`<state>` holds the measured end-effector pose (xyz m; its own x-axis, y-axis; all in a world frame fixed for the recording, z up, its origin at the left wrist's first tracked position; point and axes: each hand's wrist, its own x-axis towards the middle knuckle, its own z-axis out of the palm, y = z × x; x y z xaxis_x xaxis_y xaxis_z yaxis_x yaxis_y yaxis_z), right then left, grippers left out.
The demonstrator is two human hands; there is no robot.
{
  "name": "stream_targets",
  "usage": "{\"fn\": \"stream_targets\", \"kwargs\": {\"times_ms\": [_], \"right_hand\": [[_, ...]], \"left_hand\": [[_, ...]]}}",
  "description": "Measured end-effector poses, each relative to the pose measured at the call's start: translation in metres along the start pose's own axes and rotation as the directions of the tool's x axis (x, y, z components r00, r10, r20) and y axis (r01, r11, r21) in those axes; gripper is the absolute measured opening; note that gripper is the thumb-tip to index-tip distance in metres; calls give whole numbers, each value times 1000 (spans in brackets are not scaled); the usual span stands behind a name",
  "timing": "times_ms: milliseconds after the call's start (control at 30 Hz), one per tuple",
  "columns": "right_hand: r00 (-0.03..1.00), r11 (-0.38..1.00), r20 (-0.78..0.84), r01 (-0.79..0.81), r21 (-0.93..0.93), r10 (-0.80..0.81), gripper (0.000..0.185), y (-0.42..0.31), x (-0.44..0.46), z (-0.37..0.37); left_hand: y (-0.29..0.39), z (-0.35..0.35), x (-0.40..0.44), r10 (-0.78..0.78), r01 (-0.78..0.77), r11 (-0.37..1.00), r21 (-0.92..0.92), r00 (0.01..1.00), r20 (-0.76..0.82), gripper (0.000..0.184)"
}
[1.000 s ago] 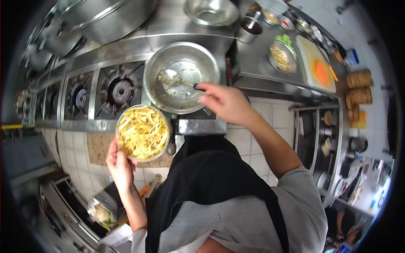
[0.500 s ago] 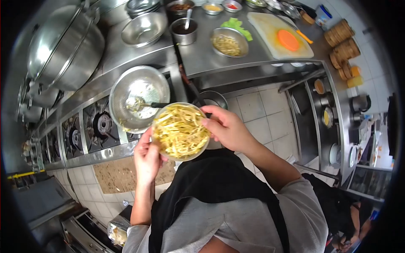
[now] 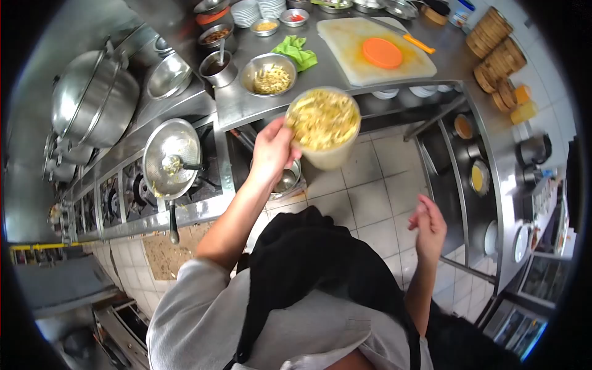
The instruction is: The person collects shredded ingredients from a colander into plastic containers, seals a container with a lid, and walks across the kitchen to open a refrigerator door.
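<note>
My left hand (image 3: 274,150) grips the left side of a translucent tub (image 3: 327,151) filled with pale yellow shredded food (image 3: 325,119). The tub is held up over the floor, just in front of the counter edge. At the right, my right hand (image 3: 430,225) hangs in the air away from the tub, holding nothing, its fingers loosely bent and apart. Beyond the tub, a steel bowl (image 3: 246,79) with similar pale shreds (image 3: 271,79) stands on the counter beside green leaves (image 3: 296,53).
A large steel bowl (image 3: 161,142) with a ladle sits over the stove. Large pots (image 3: 92,105) stand at the left. The counter (image 3: 237,111) bears a cutting board (image 3: 364,71) with an orange disc (image 3: 382,53) and a knife (image 3: 419,43). Shelves (image 3: 456,209) are at the right.
The tub has moved right, from near the stove to before the counter, in my left hand. My right hand has let go of it and moved right. The view has turned right.
</note>
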<state>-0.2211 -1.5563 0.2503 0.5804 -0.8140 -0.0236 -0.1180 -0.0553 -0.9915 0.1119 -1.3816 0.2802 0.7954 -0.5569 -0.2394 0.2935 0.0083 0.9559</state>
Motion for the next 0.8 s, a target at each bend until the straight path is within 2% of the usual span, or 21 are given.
{"fn": "stream_targets", "kwargs": {"times_ms": [33,100,233,300,367,433,567,633,700,767,800], "right_hand": [[1000,1000,22,5,10,-5,30,2,3,-13],[992,997,-122,-46,-56,39,30,-2,11,-31],[986,999,-167,16,-37,-22,30,-13,50,-34],[993,997,-90,69,-33,-71,28,-21,80,-29],[995,997,-85,44,-58,-49,27,-29,115,-20],[998,992,-7,58,-111,-60,27,-36,150,-10],[993,989,105,60,-137,-46,28,-44,229,23],[994,979,111,10,-203,13,29,-48,276,45],[987,915,133,139,-379,-95,34,-25,331,58],[989,789,89,149,-596,-119,42,-11,389,67],[988,784,106,151,-602,-110,42,-8,409,76]], "left_hand": [[8,12,15,47,-47,999,-10,999,-6,34],[14,26,56,149,-148,989,25,988,-33,33],[24,50,128,245,-245,969,7,967,-70,29],[10,53,163,226,-228,974,-3,969,-99,28],[1,57,191,176,-169,984,62,976,-129,28],[8,62,196,183,-175,983,62,971,-152,29],[13,56,208,139,-143,989,-43,986,-87,35],[21,57,203,90,-92,994,-64,995,-39,38],[17,53,207,88,-89,991,-101,996,-9,43],[18,52,207,94,-91,988,-127,995,17,46],[20,50,207,69,-65,992,-112,997,30,50]]}}
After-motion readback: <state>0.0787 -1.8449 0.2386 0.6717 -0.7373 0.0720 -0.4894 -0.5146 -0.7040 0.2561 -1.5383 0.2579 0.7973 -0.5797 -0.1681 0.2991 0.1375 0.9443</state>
